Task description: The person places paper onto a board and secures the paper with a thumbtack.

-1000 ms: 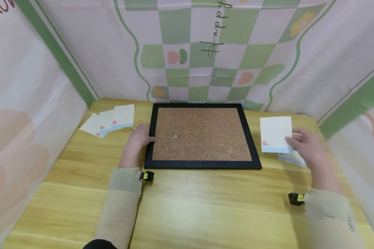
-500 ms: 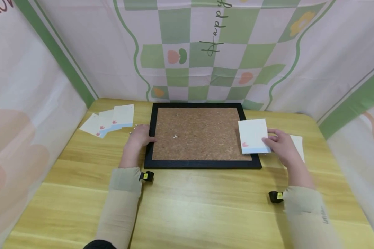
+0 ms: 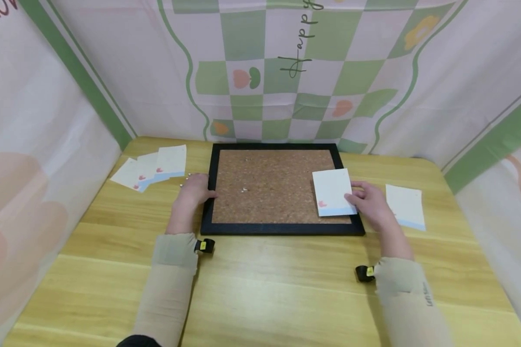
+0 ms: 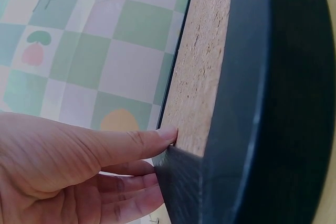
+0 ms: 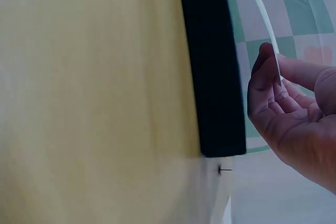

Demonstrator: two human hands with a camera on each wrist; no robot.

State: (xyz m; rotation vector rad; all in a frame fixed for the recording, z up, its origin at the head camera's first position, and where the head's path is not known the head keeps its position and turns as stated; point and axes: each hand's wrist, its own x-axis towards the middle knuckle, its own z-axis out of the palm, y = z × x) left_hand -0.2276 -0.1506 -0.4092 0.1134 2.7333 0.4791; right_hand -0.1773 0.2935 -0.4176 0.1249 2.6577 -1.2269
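A corkboard point(image 3: 278, 188) with a black frame lies on the wooden table. My left hand point(image 3: 192, 193) grips its left side; in the left wrist view the thumb point(image 4: 134, 144) lies over the frame and the fingers are against its outer side. My right hand point(image 3: 372, 202) pinches a white paper card point(image 3: 333, 193) by its right edge, between thumb and fingers. That card, with a pink motif and a blue bottom strip, is over the board's right part. Seen edge-on in the right wrist view, the card point(image 5: 265, 17) is thin and slightly bent.
Several similar cards point(image 3: 172, 160) overlap at the table's back left. Another card point(image 3: 405, 206) lies right of the board. Small white pins point(image 3: 189, 174) are near my left hand, and a tiny white object point(image 3: 244, 190) is on the cork. A patterned cloth point(image 3: 286, 96) hangs behind the table.
My right hand has carried the card leftward, from beside the board to over its right part. The card lying on the right is now uncovered. My left hand stays on the frame.
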